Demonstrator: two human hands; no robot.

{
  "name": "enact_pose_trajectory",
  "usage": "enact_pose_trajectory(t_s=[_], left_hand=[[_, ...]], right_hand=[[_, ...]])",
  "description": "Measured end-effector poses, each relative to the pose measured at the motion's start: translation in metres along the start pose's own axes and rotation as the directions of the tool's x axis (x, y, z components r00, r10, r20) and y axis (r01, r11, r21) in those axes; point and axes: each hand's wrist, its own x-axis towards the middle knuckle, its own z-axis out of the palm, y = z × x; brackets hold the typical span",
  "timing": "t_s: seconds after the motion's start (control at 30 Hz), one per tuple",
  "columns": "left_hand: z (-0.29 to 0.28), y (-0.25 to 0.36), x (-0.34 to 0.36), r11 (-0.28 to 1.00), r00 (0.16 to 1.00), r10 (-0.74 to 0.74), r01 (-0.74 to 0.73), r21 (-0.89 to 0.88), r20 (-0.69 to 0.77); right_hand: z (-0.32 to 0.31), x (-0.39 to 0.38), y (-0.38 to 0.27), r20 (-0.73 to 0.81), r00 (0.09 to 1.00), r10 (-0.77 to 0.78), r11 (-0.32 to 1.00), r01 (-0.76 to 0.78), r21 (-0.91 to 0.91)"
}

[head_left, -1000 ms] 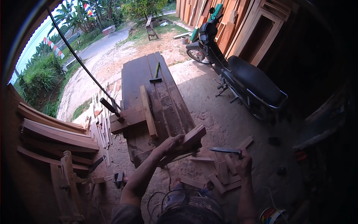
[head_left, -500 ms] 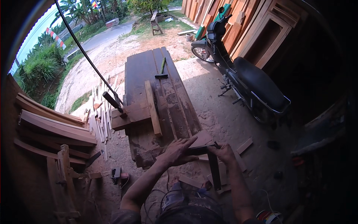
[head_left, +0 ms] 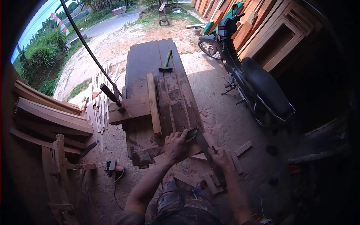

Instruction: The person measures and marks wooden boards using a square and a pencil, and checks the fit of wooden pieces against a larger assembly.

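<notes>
My right hand (head_left: 222, 158) is closed around the long dark blade of what looks like a try square (head_left: 205, 145), its far end toward the bench and its near end slanting down past my wrist. My left hand (head_left: 174, 145) grips the square's short dark end near the bench's near edge, fingertips curled on it. A pale wooden board (head_left: 192, 151) lies under the square, partly hidden by both hands. Ahead, the workbench (head_left: 144, 58) bears a wooden strip (head_left: 154, 105) and a hammer (head_left: 168, 60) with a green handle.
A wood block with a dark upright handle (head_left: 108, 93) sits at the bench's left. Stacked boards (head_left: 56, 116) and a corded power tool (head_left: 111, 167) are on the left. A motorcycle (head_left: 262, 86) stands right. Offcuts (head_left: 186, 179) lie near my feet.
The square has turned: its short end now points up and away, and its blade slants. My left hand has gone from flat fingers to a grip on it. The view has shifted slightly.
</notes>
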Motion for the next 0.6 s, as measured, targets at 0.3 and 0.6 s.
enact_pose_trajectory(t_s=[0.3, 0.6], left_hand=[[0.011, 0.008, -0.008, 0.987, 0.986, -0.127, 0.136, 0.080, -0.106], [0.000, 0.012, 0.001, 0.988, 0.989, -0.147, 0.147, 0.055, -0.008]], right_hand=[[0.010, 0.018, 0.019, 0.092, 0.992, 0.083, 0.986, -0.095, 0.134], [0.007, 0.006, 0.004, 0.157, 0.984, 0.087, 0.839, -0.157, 0.521]])
